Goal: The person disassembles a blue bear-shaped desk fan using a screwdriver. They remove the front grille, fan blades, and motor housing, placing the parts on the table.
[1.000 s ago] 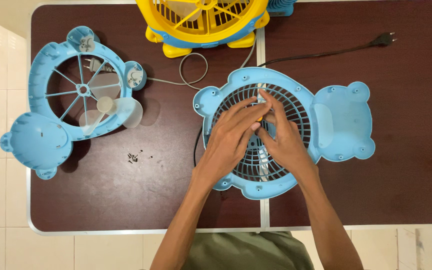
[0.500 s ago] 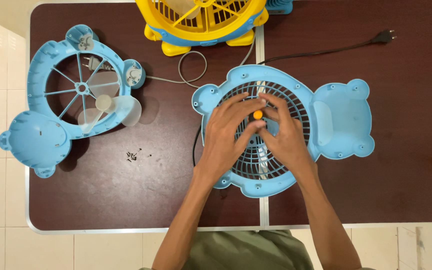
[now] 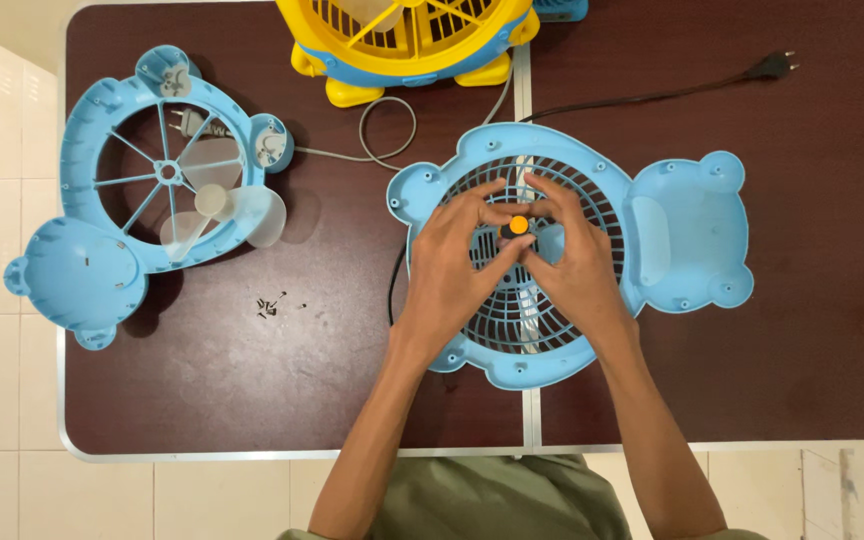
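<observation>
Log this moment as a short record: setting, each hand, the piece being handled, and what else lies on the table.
setting: dark brown table, seen from above
left hand: left hand on the grille, fingertips at a small orange-capped tool
right hand: right hand opposite it, fingertips meeting the same orange-capped tool
piece handled: blue fan housing with round grille, lying flat
left of it: second blue fan housing with a pale fan blade lying in it
loose parts: small dark screws
far edge: yellow fan
cables: black power cord, grey cord
</observation>
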